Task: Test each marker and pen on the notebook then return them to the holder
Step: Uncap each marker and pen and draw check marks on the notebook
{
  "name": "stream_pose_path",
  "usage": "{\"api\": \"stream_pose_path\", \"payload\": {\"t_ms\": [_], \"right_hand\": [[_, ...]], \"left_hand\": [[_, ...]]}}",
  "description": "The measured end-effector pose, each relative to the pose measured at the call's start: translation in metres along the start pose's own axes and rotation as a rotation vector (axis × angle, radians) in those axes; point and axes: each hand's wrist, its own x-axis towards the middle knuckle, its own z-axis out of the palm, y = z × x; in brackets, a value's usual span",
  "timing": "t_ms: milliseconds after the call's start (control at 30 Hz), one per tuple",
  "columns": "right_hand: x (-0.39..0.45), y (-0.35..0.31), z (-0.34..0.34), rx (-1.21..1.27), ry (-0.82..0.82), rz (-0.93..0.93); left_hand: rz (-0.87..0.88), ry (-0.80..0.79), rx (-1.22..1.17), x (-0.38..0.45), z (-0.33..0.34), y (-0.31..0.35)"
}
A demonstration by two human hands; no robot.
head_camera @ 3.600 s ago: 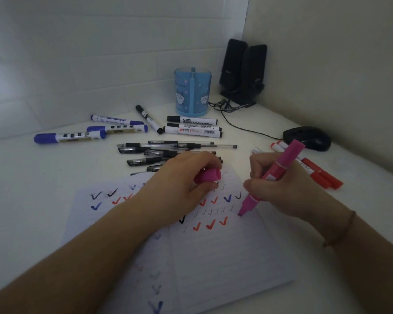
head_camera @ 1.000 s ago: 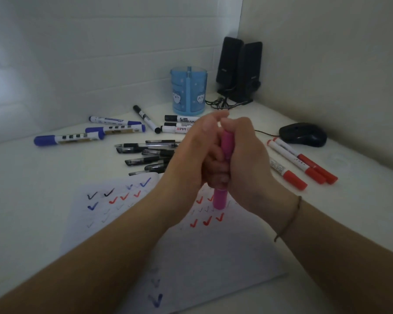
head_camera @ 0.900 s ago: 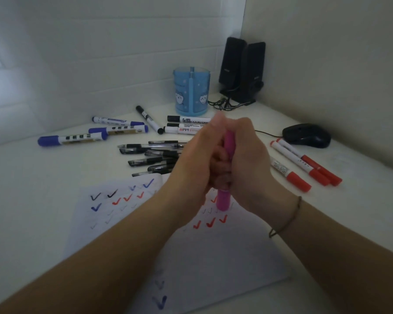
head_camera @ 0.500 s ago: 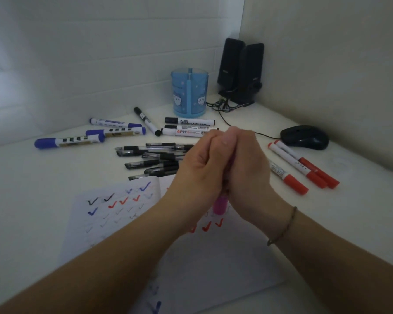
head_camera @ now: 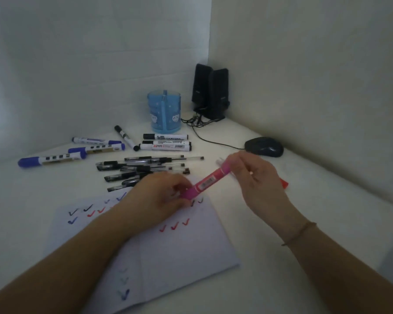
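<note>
Head view: pink marker (head_camera: 210,179) is held tilted above the notebook (head_camera: 182,250), cap end low. Left hand (head_camera: 159,200) curls its fingers round the cap end; right hand (head_camera: 256,175) pinches the upper barrel.

Step in hand, as judged — cap seating before return to the holder (head_camera: 165,114). Procedure:
- Press the cap along the barrel axis, not at an angle.
- Hold the barrel firmly; smooth plastic can slip.
- Lower the marker into the holder cap end first, clear of the centre divider.

Materials: marker is a thick, smooth cylinder with a label band. Holder is translucent blue plastic, round and upright, standing well apart at the back of the worktop (head_camera: 43,184). Notebook lies open and flat — ruled paper carrying red, blue and black ticks. Pens (head_camera: 143,169) are slim with dark grips, piled just beyond the notebook.
</note>
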Motion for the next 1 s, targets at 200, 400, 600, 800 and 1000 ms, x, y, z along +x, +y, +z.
{"api": "stream_pose_path", "payload": {"t_ms": [200, 400, 600, 800, 1000], "right_hand": [[-0.077, 0.026, -0.103, 0.038, -0.062, 0.206], [-0.182, 0.038, -0.203, 0.304, 0.356, 0.371], [-0.286, 0.087, -0.265, 0.129, 0.559, 0.539], [-0.359, 0.145, -0.261, -0.194, 0.508, 0.729], [-0.391, 0.196, -0.25, -0.314, 0.188, 1.014]], "left_hand": [[0.252, -0.067, 0.075, 0.009, -0.007, 0.053], [0.696, -0.131, 0.157, 0.036, 0.038, 0.167], [0.993, -0.104, 0.162, 0.03, 0.157, 0.267], [1.094, -0.387, 0.533, 0.01, 0.232, 0.286], [1.101, -0.411, 0.48, 0.013, 0.23, 0.281]]}}
